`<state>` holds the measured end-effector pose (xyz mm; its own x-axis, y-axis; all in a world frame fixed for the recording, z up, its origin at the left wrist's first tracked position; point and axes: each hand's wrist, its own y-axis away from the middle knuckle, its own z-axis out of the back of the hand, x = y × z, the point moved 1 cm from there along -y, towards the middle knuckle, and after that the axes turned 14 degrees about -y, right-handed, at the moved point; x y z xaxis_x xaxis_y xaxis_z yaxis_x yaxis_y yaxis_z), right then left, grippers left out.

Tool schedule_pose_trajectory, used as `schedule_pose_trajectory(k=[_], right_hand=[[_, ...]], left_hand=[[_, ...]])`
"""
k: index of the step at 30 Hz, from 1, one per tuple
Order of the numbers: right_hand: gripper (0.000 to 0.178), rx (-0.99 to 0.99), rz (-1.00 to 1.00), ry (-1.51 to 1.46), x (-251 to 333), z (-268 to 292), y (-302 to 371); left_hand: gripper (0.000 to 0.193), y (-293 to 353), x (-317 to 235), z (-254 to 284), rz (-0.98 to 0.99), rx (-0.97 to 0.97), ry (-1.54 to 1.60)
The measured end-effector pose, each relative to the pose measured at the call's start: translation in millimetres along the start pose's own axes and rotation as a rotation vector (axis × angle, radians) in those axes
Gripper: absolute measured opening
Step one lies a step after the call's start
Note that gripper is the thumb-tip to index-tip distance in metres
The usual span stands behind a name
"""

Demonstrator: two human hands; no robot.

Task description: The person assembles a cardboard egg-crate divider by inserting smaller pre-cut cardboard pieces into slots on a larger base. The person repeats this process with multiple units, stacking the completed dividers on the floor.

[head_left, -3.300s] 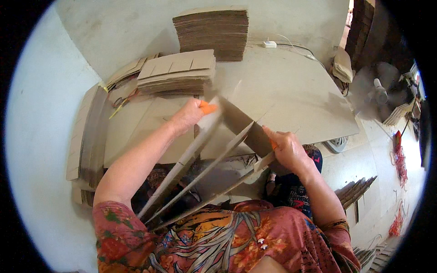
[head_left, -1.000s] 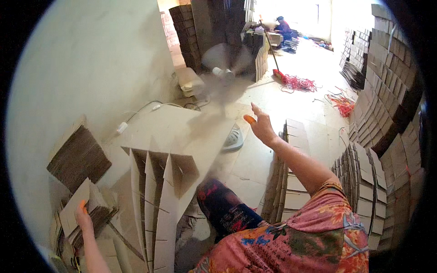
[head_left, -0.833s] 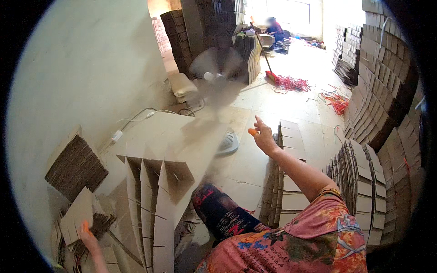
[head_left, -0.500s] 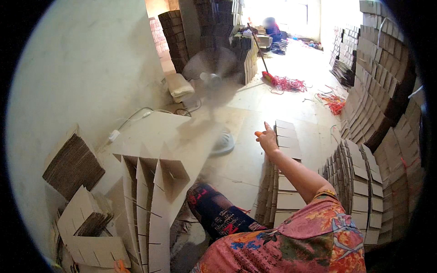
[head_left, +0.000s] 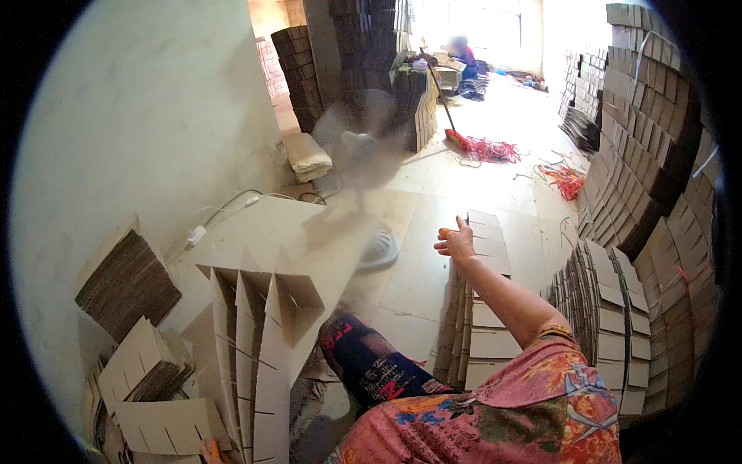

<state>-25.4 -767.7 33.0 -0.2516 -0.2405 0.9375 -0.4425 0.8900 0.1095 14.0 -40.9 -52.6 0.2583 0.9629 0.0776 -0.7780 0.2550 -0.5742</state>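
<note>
My right hand [head_left: 457,240] reaches forward, fingers apart and partly stretched out, with orange covering on a fingertip. It is above the far end of a row of stacked slotted cardboard sheets [head_left: 487,246] and holds nothing I can see. At the lower left edge, only the orange-tipped fingers of my left hand [head_left: 213,451] show. They grip the right end of a slotted cardboard strip [head_left: 166,425]; the rest of that hand is out of view. Beside it stands a partly assembled cardboard divider [head_left: 267,359], its long strips crossed by short pieces, on a pale board [head_left: 267,232].
Brown cardboard stacks [head_left: 127,282] lean at the left. A spinning fan [head_left: 363,143] stands ahead. Bundled cardboard [head_left: 610,309] and tall piles [head_left: 641,131] line the right. Red strapping scraps [head_left: 491,149] lie by a broom [head_left: 440,97]. Another person [head_left: 466,62] sits far back.
My right hand has drawn back slightly and its fingers have changed pose. At the lower left, my left fingers and the cardboard strip have shifted a little rightward. The view has moved slightly.
</note>
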Motion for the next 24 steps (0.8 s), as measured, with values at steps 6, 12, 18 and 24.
schedule_pose_trajectory(k=[6, 12, 18, 24], right_hand=[[0.069, 0.008, 0.009, -0.031, 5, 5, -1], [0.066, 0.032, -0.014, -0.022, 12, -3, 8], [0.061, 0.074, -0.016, -0.063, 25, -5, -3], [0.062, 0.132, 0.109, -0.058, 82, -33, -34]], left_hand=[[0.024, -3, -12, 6, 0.070, -0.009, 0.066], [0.029, -12, -23, 29, -0.049, -0.068, -0.071], [0.029, 5, 6, 5, -0.049, 0.046, -0.073], [0.031, 15, 28, -23, 0.189, 0.200, 0.249]])
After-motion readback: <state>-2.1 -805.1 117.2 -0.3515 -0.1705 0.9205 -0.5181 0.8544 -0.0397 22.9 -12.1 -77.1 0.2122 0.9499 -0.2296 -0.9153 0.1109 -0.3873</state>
